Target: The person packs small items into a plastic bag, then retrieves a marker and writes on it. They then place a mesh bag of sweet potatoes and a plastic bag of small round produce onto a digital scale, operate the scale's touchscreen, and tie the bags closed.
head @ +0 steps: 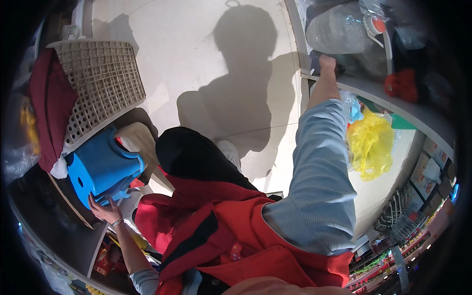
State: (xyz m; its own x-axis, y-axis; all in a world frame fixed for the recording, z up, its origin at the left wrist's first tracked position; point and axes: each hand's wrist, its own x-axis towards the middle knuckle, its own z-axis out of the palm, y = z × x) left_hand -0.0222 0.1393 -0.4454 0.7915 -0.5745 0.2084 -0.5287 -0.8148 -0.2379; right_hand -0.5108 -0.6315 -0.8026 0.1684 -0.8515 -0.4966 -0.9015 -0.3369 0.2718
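Observation:
A blue plastic stool [105,166] lies tilted at the left, partly inside a dark shelf compartment. My left hand [106,212] touches the stool's near edge with its fingers apart. At the upper right my right arm reaches out in a blue ribbed sleeve, and my right hand [327,63] is curled inside a shelf compartment. A small dark thing [340,68] shows beside that fist; whether the fingers hold it is hidden. Just beyond the fist lies a large clear plastic bottle [339,31] with a red cap.
A beige plastic basket [107,84] stands beyond the stool, a dark red hat [53,107] against it. A yellow plastic bag [372,143] lies below the right shelf edge [391,103]. Wire shopping carts [398,217] stand at far right. My shadow falls on the tiled floor [166,48].

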